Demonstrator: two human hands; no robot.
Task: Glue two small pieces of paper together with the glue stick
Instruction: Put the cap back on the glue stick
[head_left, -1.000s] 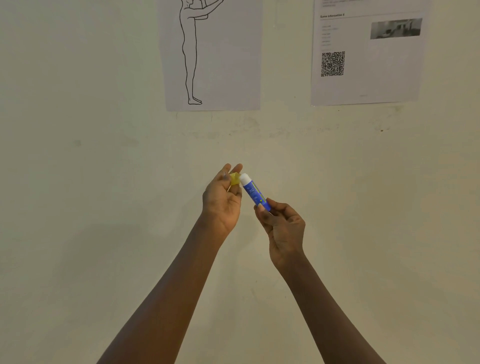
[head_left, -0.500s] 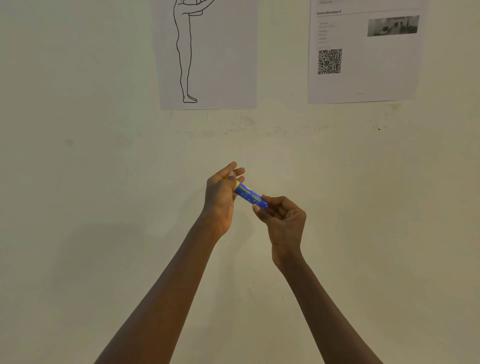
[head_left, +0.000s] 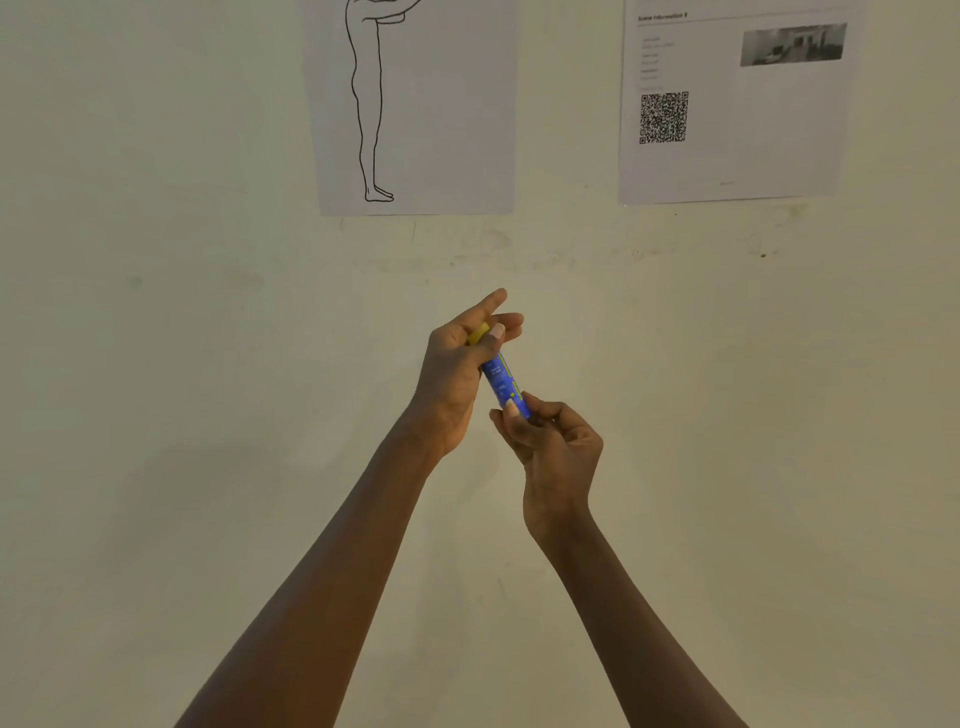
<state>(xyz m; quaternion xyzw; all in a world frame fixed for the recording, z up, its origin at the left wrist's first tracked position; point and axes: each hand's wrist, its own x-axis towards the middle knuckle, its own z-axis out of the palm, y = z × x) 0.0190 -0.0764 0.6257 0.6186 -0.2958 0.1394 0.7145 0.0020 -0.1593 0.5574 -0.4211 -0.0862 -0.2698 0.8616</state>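
The left hand (head_left: 457, 374) is closed around the yellow cap (head_left: 479, 333) at the upper end of the glue stick (head_left: 503, 383), which is held in the air before a pale wall (head_left: 156, 338). Its blue barrel with yellow print slants down to the right, where the right hand (head_left: 553, 441) pinches its lower end.

The glue stick (head_left: 503, 383) is sitting between both hands: left hand (head_left: 457, 374) up-left of it, right hand (head_left: 553, 441) down-right; two wall sheets (head_left: 415, 104) are hanging above.
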